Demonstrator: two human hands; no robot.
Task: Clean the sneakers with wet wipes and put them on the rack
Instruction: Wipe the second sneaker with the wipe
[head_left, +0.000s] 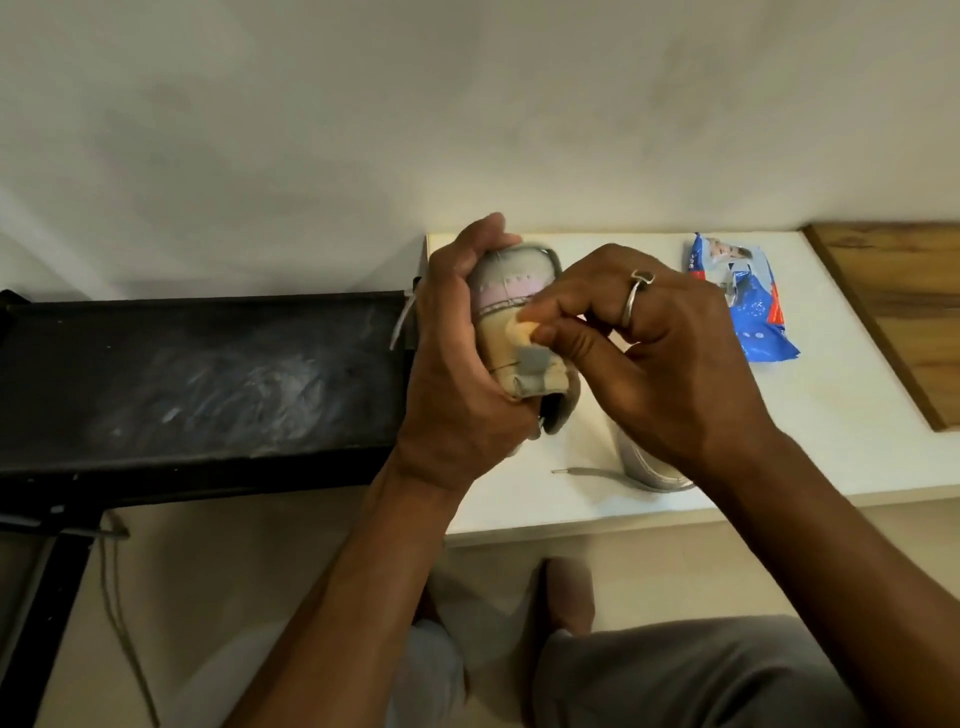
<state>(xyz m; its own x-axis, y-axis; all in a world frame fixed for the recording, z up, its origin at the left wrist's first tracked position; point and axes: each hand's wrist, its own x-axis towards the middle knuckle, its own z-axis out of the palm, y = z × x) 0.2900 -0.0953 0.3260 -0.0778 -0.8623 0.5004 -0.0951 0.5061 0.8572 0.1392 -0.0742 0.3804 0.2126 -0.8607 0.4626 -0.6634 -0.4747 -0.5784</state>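
Grips beige sneaker (511, 358) in curled left hand (457, 374), pinches pale wipe (521, 327) in right hand (670, 364), crinkled glossy pack (748, 296) at table's (831, 405) far edge.

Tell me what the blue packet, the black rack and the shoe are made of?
Blue packet: thin glossy plastic film, by its crinkles and shine. Black rack: matt top with whitish scuffs, maybe fabric or painted board; I cannot tell. Shoe, gripped by the left hand: soft-looking cloth or suede, with stitched seams; blurred.
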